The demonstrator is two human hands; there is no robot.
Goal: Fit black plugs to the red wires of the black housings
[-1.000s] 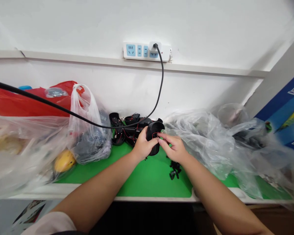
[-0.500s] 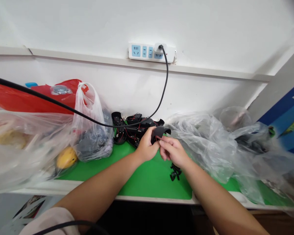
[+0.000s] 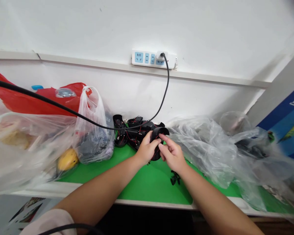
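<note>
My left hand (image 3: 148, 148) is closed around a rounded black plastic housing (image 3: 159, 131), its thumb across the near side. The housing's hollow inside is turned toward me, and a thin red wire shows there. My right hand (image 3: 172, 155) works at the opening, index finger stretched against the inside and thumb close to my left thumb; anything small between its fingertips is hidden. Behind lie several similar black plastic parts (image 3: 120, 130) with red wires. A small heap of black pieces (image 3: 175, 178) rests on the green table mat (image 3: 152, 189), beside my right wrist.
Clear plastic bags (image 3: 205, 140) cover the right side. On the left stand a white carrier bag (image 3: 91, 107), another clear bag with a yellow object (image 3: 68, 159), and red sheeting (image 3: 46, 101). A black cable (image 3: 167, 86) hangs from the wall socket strip (image 3: 147, 58) across the work area.
The housing has been turned in my left hand, so its hollow inside now faces me. My right index finger has straightened into the opening. The view has shifted slightly.
</note>
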